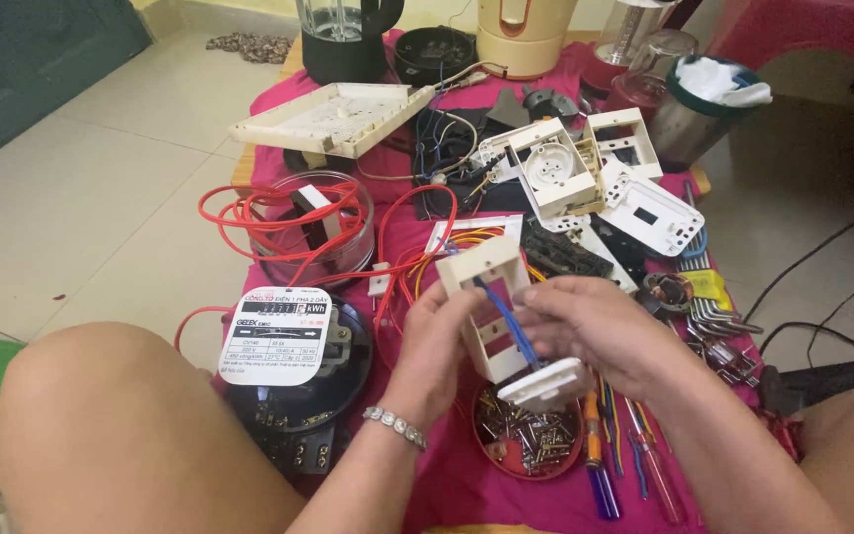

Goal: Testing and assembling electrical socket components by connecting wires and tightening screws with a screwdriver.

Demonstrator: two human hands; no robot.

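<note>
Socket frame [483,297] sits mid-frame, left hand [434,346] gripping its left side, right hand [600,331] pinching the blue wire [506,314] and white switch [546,384], just above the screw dish [528,440]

The cloth [427,494] on the counter is magenta pink. The switch frame [486,297] is cream white, and a blue wire [506,321] goes through it. The coiled wire [279,213] is bright red. The meter [298,386] has a black body and a white label. The round dish of screws [529,435] is red. The screwdriver [595,465] handle is orange and blue.
</note>
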